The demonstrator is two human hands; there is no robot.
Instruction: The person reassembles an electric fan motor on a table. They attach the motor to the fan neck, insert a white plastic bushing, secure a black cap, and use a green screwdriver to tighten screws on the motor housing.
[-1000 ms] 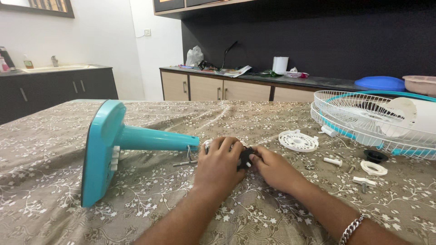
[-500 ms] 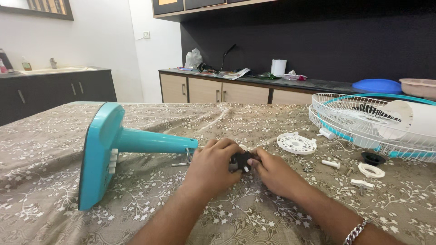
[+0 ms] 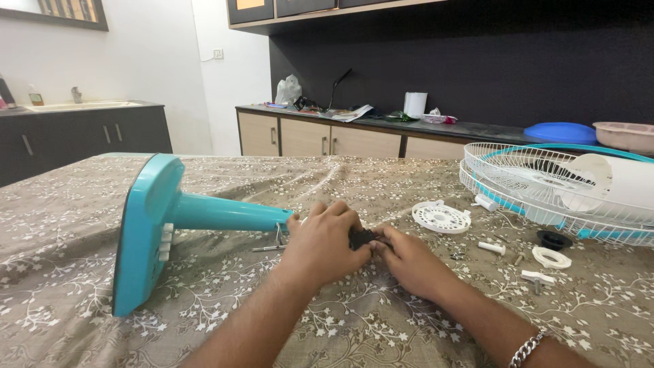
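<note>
Since a second ago our left hand (image 3: 321, 244) and right hand (image 3: 407, 259) have crept toward eleven o'clock, both still pinching a small black part (image 3: 360, 238) between them, just beside the teal fan stand (image 3: 204, 212) lying on the tablecloth (image 3: 82, 204).

Crumpled clear plastic bag (image 3: 288, 89) on far surface (image 3: 477, 127), upper middle; white paper roll (image 3: 415, 104) right of it; papers (image 3: 351, 112) between.
</note>
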